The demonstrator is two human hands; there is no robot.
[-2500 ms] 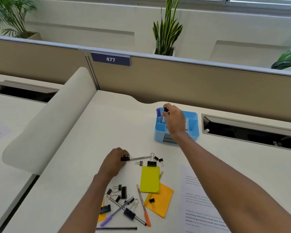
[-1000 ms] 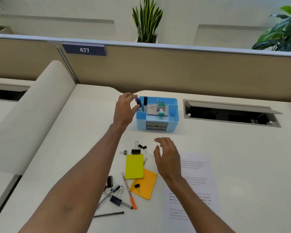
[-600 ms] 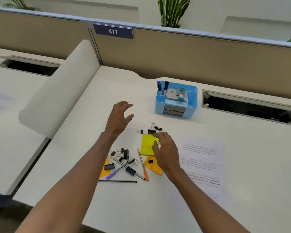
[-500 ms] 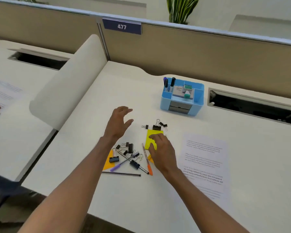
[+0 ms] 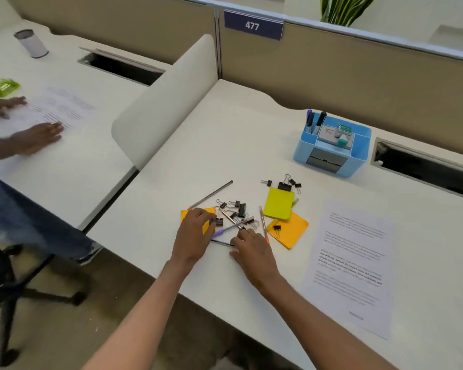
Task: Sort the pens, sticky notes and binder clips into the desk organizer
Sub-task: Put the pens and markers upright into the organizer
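Observation:
The blue desk organizer (image 5: 332, 166) stands at the back of the desk with two pens (image 5: 314, 121) upright in its left slot. In front of it lie several black binder clips (image 5: 237, 208), a yellow-green sticky pad (image 5: 278, 202), two orange pads (image 5: 292, 231), and purple (image 5: 233, 227), orange (image 5: 263, 222) and grey (image 5: 214, 193) pens. My left hand (image 5: 195, 233) rests on the left orange pad, its curled fingertips pinching a black binder clip (image 5: 219, 222). My right hand (image 5: 251, 252) pinches the end of a thin dark pen (image 5: 222, 243).
A printed sheet (image 5: 353, 263) lies to the right, with a cable slot (image 5: 425, 166) behind it. A curved divider (image 5: 166, 102) separates the neighbouring desk, where another person's hands (image 5: 35, 137) rest on paper. An office chair (image 5: 0, 276) stands at the lower left, and the desk's front edge is close.
Both hands have dropped from above the desk into the pile. The left hand went to a clip and the right to the dark pen. The view swung left and down.

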